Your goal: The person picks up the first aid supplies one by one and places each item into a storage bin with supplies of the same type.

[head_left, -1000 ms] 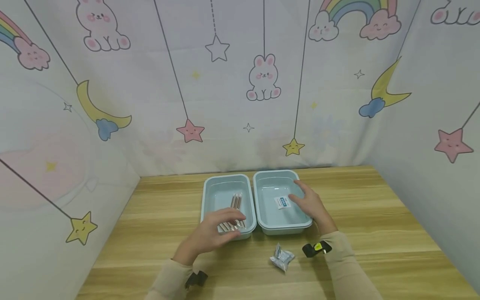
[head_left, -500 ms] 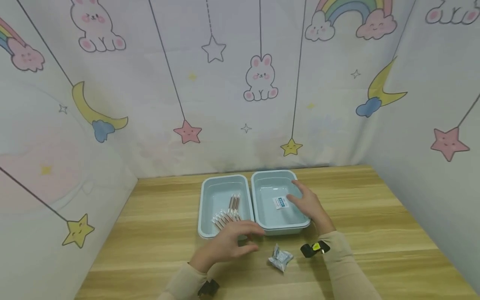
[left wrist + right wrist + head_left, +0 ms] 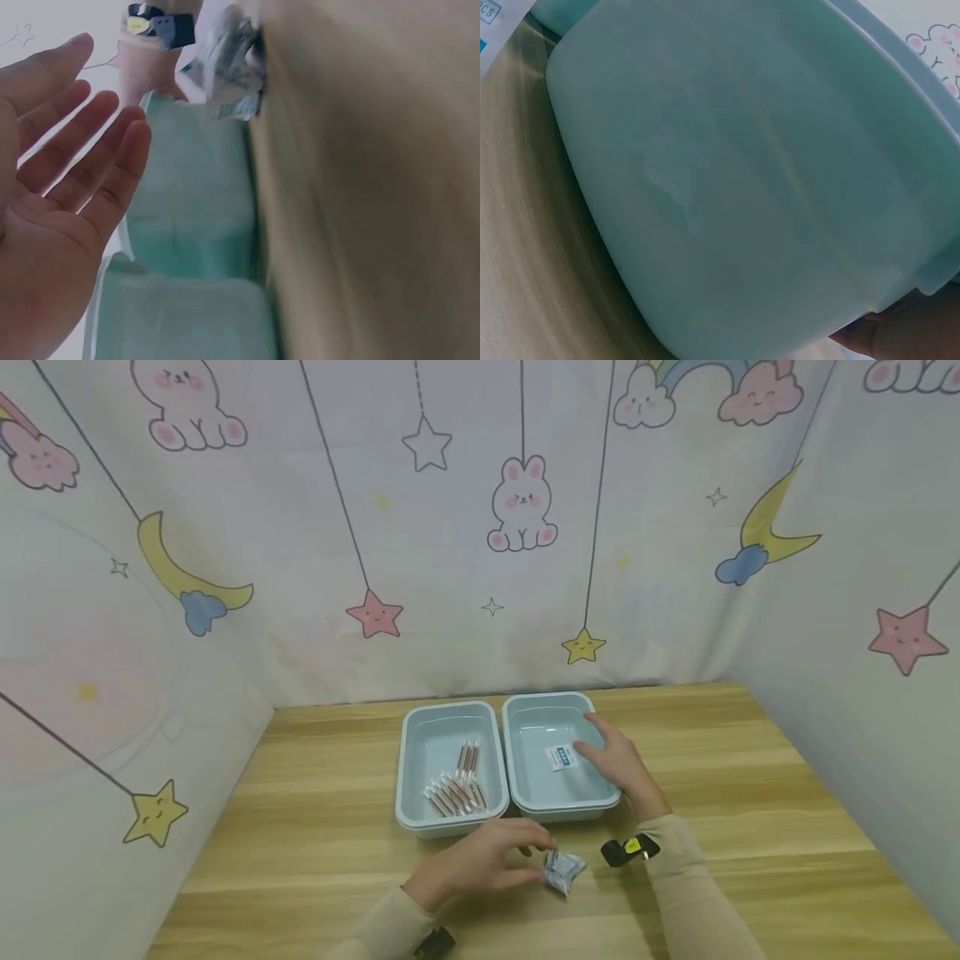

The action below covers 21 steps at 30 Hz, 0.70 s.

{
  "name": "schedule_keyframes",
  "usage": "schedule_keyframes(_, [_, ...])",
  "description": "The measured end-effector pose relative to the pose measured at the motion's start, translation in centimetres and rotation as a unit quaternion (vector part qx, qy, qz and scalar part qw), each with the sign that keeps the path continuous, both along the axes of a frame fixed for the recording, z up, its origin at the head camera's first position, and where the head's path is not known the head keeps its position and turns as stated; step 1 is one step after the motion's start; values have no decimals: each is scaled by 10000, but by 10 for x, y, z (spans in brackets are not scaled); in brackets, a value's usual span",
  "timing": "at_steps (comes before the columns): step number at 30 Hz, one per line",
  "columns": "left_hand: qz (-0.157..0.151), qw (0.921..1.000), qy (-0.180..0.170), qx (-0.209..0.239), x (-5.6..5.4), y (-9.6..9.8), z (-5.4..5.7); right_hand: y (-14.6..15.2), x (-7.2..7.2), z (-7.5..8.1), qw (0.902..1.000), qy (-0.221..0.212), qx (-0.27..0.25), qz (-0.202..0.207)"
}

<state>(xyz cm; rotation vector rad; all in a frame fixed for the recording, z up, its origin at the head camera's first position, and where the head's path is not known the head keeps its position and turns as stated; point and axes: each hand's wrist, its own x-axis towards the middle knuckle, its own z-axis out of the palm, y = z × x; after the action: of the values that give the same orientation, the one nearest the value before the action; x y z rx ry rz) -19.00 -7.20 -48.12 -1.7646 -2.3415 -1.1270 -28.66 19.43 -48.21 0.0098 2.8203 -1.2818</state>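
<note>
My left hand [image 3: 487,863] is over the table beside a small crumpled silvery-white packet [image 3: 564,872]. In the left wrist view its fingers [image 3: 105,176] are extended and apart from the packet [image 3: 229,67], with nothing in the palm. At the right-hand light-blue plastic tray [image 3: 536,803], my right hand [image 3: 622,768] rests on the right rim, thumb over the inside. A flat white-and-blue sachet [image 3: 562,757] lies in that tray. Only part of the right hand [image 3: 922,330] shows under the rim in the right wrist view.
Left of it, a matching light-blue tray [image 3: 405,814] holds several thin brown sticks with whitish ends [image 3: 453,793]. Both trays stand side by side near the back of the wooden table [image 3: 315,827]. A white cloth [image 3: 450,668] with cartoon prints hangs behind.
My left hand has moved right and toward the front, from over the left tray to beside the crumpled packet. The right hand stays at the right tray's rim.
</note>
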Motion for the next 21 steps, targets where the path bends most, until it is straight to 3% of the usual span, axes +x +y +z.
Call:
schedule_keyframes(8, [-70, 9994, 237, -257, -2, 7, -6, -2, -2, 1, 9999, -130, -41, -52])
schedule_keyframes(21, [26, 9981, 129, -600, -3, 8, -6, -2, -2, 0, 9999, -132, -75, -19])
